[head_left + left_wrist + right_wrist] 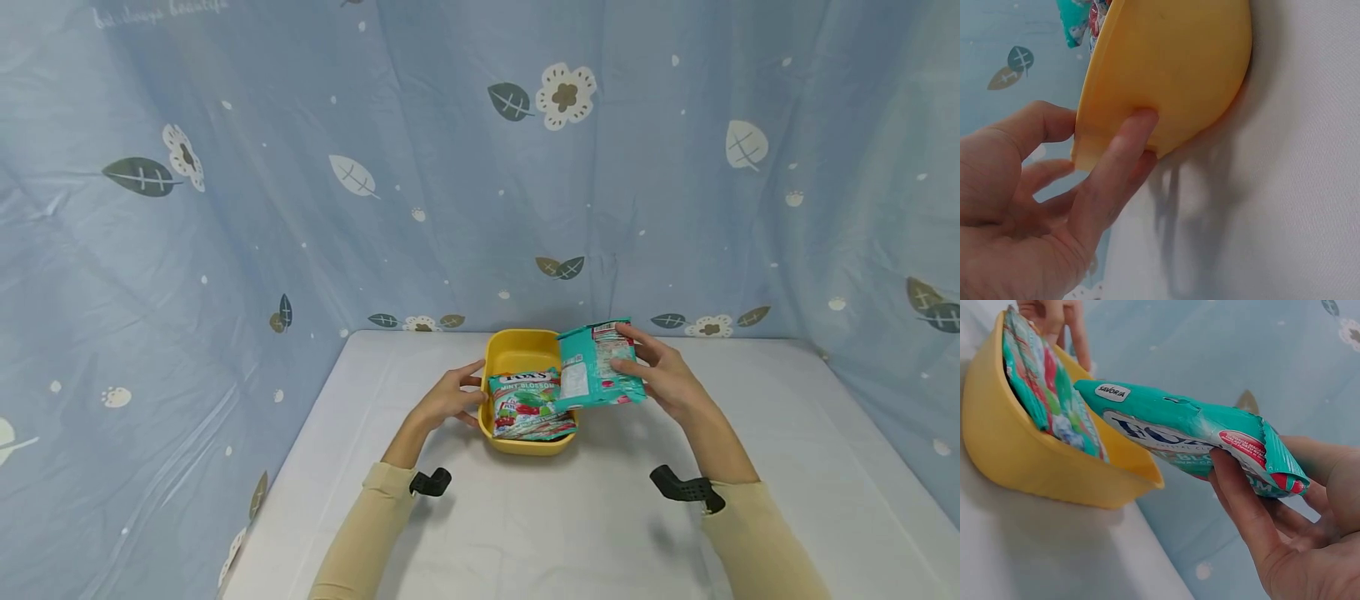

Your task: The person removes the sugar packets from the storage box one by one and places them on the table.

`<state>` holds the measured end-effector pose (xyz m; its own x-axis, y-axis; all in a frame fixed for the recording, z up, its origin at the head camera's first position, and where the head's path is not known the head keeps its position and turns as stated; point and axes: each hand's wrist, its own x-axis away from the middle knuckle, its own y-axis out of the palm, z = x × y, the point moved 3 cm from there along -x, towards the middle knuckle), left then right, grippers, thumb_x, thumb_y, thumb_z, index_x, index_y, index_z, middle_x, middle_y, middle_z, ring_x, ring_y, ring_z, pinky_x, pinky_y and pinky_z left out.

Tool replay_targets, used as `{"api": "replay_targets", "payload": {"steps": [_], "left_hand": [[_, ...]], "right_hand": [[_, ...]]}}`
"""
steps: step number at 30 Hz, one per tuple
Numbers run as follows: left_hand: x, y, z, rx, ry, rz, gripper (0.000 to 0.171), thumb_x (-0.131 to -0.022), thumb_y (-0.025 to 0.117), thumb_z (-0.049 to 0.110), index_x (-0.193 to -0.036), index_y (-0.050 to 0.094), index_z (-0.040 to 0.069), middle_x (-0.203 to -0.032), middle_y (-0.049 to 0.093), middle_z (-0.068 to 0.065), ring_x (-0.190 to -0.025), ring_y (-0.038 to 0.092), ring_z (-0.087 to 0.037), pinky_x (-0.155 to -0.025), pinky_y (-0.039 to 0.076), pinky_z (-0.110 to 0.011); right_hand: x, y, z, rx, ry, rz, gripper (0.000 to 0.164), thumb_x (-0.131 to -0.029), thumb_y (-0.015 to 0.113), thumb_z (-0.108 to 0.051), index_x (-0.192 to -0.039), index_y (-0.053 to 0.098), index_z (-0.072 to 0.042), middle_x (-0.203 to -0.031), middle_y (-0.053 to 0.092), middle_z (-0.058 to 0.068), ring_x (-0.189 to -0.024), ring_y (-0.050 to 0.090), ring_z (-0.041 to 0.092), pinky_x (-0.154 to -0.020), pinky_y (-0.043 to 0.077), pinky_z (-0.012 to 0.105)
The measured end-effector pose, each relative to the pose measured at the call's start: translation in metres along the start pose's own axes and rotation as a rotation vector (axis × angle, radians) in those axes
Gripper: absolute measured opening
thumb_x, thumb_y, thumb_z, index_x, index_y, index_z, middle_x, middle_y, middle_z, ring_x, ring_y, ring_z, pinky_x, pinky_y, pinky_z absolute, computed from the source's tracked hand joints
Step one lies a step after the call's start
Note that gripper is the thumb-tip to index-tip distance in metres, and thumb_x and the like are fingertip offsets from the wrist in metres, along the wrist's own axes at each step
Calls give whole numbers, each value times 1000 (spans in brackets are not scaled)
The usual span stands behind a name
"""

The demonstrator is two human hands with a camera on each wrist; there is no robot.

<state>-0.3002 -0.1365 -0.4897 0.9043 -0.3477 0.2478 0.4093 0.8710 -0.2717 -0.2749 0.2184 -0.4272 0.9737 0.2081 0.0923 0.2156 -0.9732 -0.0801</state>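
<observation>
At the left side of a yellow tub (528, 447), my left hand (447, 396) has its spread fingers touching the rim and outer wall. In the left wrist view, fingertips (1142, 119) press the outside of the tub. My right hand (670, 379) pinches a teal candy bag (588, 367) between thumb and fingers, raised over the tub's right edge. The right wrist view shows this bag (1179, 428) tilted, with part of its lettering behind a finger. Inside the tub lie candy bags (525, 400), the top one labelled Fox's Mint Blossom; how many is hidden.
The tub stands on a white-covered table (570, 533), near its back edge. Behind and at the sides hangs a blue curtain (465, 208) with leaf and flower prints. Both wrists wear black straps (686, 487) below beige sleeves.
</observation>
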Motion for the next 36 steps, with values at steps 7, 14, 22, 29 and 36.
{"api": "replay_targets", "payload": {"steps": [7,14,22,29,36], "left_hand": [[-1,0,0,-4,-3,2,75,-91,64,9,-156,29,22,-143,48,-20,-109,64,-29,-64,65,-42],[-2,1,1,-4,-3,3,74,-92,64,9,-156,29,22,-143,49,-21,-110,64,-30,-63,65,-42],[-1,1,1,-10,-22,12,74,-91,64,10,-155,31,24,-143,48,-20,-110,64,-30,-64,65,-42],[-2,1,0,-16,-19,10,74,-91,65,10,-155,30,24,-143,48,-20,-108,65,-29,-64,65,-42],[-2,1,1,-13,-6,4,74,-91,63,8,-156,29,22,-143,48,-21,-108,65,-29,-63,64,-43]], "right_hand": [[2,-12,2,-38,7,-8,74,-94,66,-23,-156,27,-27,-142,40,7,-96,68,9,-77,64,29],[5,-22,8,-59,10,-10,73,-95,65,-20,-157,26,-25,-136,42,1,-96,67,8,-75,64,28],[8,-30,12,-36,26,11,75,-94,66,-23,-157,26,-26,-144,36,7,-97,65,8,-77,64,28],[8,-37,21,-14,37,23,74,-94,66,-26,-156,26,-27,-143,36,6,-98,64,7,-77,63,27],[8,-42,31,-19,44,33,73,-93,67,-26,-155,29,-29,-132,46,-6,-94,67,8,-74,63,28]]}}
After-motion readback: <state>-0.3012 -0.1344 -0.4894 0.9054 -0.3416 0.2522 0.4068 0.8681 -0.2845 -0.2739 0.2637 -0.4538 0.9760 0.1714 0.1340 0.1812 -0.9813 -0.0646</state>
